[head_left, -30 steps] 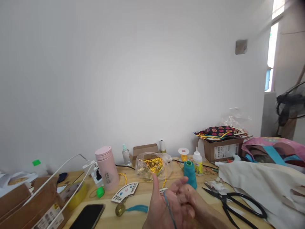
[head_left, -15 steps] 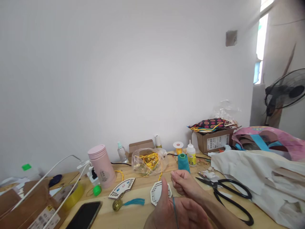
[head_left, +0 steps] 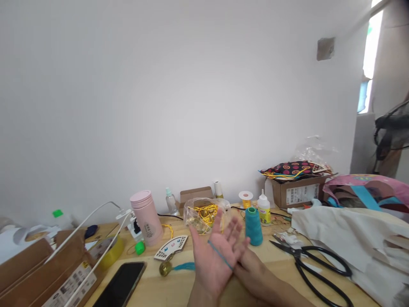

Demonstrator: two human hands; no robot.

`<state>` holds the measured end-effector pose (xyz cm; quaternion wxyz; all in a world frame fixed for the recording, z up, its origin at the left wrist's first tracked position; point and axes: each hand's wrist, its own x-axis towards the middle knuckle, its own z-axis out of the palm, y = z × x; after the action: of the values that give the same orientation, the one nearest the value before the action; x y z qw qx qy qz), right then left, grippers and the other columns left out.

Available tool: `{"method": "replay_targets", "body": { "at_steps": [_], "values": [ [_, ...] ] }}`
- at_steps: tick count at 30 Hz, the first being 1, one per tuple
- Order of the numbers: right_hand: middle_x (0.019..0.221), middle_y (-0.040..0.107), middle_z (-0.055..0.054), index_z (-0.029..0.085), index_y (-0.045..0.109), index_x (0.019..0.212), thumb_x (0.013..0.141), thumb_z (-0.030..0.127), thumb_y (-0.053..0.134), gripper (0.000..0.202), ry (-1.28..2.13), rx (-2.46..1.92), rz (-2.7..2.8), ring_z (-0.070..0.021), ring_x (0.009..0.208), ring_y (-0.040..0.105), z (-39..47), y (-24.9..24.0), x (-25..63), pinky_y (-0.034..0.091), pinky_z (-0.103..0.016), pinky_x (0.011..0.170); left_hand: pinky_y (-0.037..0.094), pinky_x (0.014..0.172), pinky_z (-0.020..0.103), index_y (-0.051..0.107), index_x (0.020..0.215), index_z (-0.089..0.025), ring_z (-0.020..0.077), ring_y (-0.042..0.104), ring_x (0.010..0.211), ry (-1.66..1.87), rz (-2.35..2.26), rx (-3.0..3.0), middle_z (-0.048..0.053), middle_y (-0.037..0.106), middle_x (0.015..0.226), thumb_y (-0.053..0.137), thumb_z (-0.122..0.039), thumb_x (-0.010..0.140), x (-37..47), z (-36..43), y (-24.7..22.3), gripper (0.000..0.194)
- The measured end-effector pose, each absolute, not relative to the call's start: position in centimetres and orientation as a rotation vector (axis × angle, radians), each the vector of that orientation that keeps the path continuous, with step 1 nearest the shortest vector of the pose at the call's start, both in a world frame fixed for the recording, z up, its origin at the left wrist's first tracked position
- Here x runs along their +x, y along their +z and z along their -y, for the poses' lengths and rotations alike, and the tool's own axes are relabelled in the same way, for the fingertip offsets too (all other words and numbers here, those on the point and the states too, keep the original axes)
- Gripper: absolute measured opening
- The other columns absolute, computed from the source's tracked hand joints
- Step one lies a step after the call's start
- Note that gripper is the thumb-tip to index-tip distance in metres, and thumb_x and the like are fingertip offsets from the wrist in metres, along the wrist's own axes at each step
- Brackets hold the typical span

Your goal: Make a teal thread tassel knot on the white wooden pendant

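1. Left hand [head_left: 212, 261]: palm up above the table [head_left: 169, 294], fingers loosely spread and slightly curled, thumb out; not clenched.
2. Teal thread [head_left: 220, 255]: lies slantwise across the left palm, from the thumb side down to the outer edge, beside the right hand.
3. Right hand [head_left: 254, 268]: comes in from the right, against the outer edge of the left. Its fingertips are hidden behind the left hand; cannot tell whether they pinch the thread.
4. Teal thread cone [head_left: 254, 228]: upright, just beyond the right hand; glue bottle [head_left: 263, 211] close behind it.
5. Black scissors [head_left: 298, 252]: right of the hands, lying with handles apart, near white cloth [head_left: 329, 230].
6. Left of the hands: fan-shaped plaque [head_left: 171, 248], gold bell [head_left: 165, 268] with teal tassel [head_left: 184, 266], dark phone [head_left: 120, 285].
7. Behind the left fingertips: clear bag [head_left: 191, 217] holding yellow cord [head_left: 206, 212].
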<state>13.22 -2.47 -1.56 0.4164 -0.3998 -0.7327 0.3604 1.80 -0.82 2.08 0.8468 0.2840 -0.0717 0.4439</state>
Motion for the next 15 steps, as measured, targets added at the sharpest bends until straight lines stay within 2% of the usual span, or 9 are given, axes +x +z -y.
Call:
{"method": "replay_targets", "body": {
  "at_steps": [4, 9, 15],
  "values": [
    [0.063, 0.062, -0.004, 0.017, 0.058, 0.066, 0.082, 0.023, 0.038, 0.026, 0.578, -1.138, 2.135, -0.0148, 0.057, 0.053, 2.9, -0.3, 13.6, 0.03, -0.023, 0.052, 0.018, 0.099, 0.047, 0.05, 0.117, -0.023, 0.0264, 0.042, 0.115, 1.19, 0.052, 0.569, 0.015, 0.054, 0.118, 0.029, -0.069, 0.069, 0.6, -0.7, 2.1, 0.07],
    [0.064, 0.063, -0.001, 0.018, 0.056, 0.064, 0.081, 0.022, 0.043, 0.022, 0.295, -1.164, 2.339, -0.0131, 0.059, 0.054, 3.4, 0.9, 14.1, 0.028, -0.022, 0.052, 0.026, 0.095, 0.047, 0.048, 0.119, -0.019, 0.028, 0.043, 0.113, 1.243, -0.083, 0.541, 0.017, 0.054, 0.116, 0.037, -0.062, 0.073, 0.2, -1.0, 1.9, 0.064],
    [0.074, 0.065, -0.001, 0.02, 0.058, 0.083, 0.083, 0.027, 0.043, 0.017, 0.321, -1.197, 2.144, -0.0128, 0.064, 0.057, 3.0, 0.9, 14.6, 0.031, -0.02, 0.054, 0.028, 0.093, 0.049, 0.041, 0.125, -0.016, 0.0299, 0.042, 0.114, 1.096, -0.051, 0.61, 0.021, 0.05, 0.12, 0.029, -0.063, 0.075, 1.0, -0.7, 1.6, 0.069]
  ]
}}
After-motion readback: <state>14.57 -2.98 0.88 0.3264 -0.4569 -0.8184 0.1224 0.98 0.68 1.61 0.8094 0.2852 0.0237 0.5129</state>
